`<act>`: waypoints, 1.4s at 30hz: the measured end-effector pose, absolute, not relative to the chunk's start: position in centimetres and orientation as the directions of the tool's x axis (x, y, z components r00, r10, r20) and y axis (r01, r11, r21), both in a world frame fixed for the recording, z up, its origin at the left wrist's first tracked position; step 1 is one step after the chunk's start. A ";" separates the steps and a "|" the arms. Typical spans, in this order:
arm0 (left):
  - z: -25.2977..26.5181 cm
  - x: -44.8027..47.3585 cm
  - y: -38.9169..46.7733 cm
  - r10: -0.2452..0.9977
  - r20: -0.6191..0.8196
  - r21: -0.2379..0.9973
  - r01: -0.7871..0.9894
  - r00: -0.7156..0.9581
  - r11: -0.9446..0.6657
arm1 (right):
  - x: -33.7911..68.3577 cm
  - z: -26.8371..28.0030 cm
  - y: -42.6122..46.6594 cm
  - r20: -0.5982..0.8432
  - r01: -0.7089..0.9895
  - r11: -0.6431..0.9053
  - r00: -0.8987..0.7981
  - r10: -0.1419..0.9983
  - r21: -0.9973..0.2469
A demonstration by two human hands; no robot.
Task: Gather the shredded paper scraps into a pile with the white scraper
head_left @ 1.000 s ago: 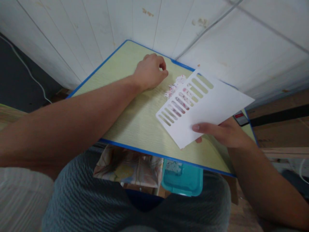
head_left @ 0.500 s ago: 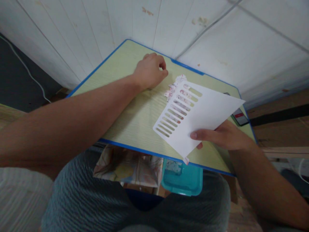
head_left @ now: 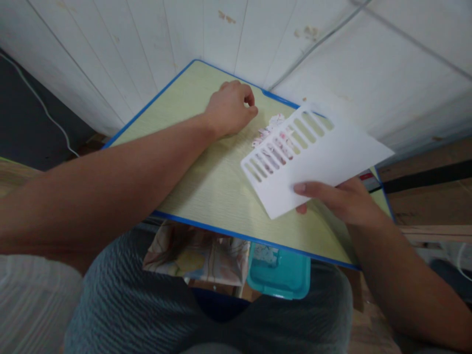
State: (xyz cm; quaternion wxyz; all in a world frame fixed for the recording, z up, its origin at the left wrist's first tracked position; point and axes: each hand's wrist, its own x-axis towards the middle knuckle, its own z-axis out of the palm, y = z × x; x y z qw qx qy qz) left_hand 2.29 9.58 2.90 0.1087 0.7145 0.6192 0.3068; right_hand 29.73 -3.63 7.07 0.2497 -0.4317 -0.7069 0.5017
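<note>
A white sheet with a row of long rounded slots along one edge is tilted above the table. My right hand grips its lower edge, thumb on top and fingers mostly hidden underneath. Small pinkish-white printed paper pieces lie in a pile on the table, partly covered by the sheet and showing through several slots. Just left of the pile, my left hand rests on the tabletop, its fingers loosely curled and thumb near the index finger. Nothing shows in it.
The pale green table has a blue rim and meets a white plank wall. A phone lies at the right, mostly covered. Below the front edge are a teal plastic box and a patterned cloth or bag. A cable runs down the wall.
My right hand has turned the slotted sheet and moved it up towards the wall, covering more of the phone. A small piece at the sheet's lower corner no longer shows. My left hand stays put.
</note>
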 end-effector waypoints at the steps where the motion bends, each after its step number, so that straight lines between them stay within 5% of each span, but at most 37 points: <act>1: 2.9 2.3 9.6 0.950 0.309 0.533 0.819 0.046 -0.213 | 29.6 6.9 -3.5 -0.010 0.369 0.163 -0.425 0.905 -0.915; 7: 2.8 2.4 9.7 0.948 0.315 0.530 0.818 0.054 -0.223 | 29.3 6.5 -3.1 0.179 0.398 0.268 -0.245 0.953 -0.878; 15: 2.9 2.3 9.6 0.947 0.315 0.527 0.819 0.062 -0.229 | 29.9 6.0 -2.9 0.094 0.452 0.225 -0.294 0.951 -0.863; 22: 2.8 2.4 9.7 0.944 0.325 0.532 0.815 0.054 -0.230 | 30.4 7.3 -3.3 -0.126 0.396 0.131 -0.559 0.819 -0.909; 31: 3.1 2.1 9.1 0.958 0.284 0.583 0.784 0.049 -0.213 | 30.3 7.2 -3.4 -0.125 0.322 0.056 -0.514 0.849 -0.945; 42: 2.5 2.6 10.3 0.941 0.336 0.531 0.818 0.036 -0.221 | 30.8 7.5 -3.9 -0.248 0.357 0.023 -0.693 0.677 -0.934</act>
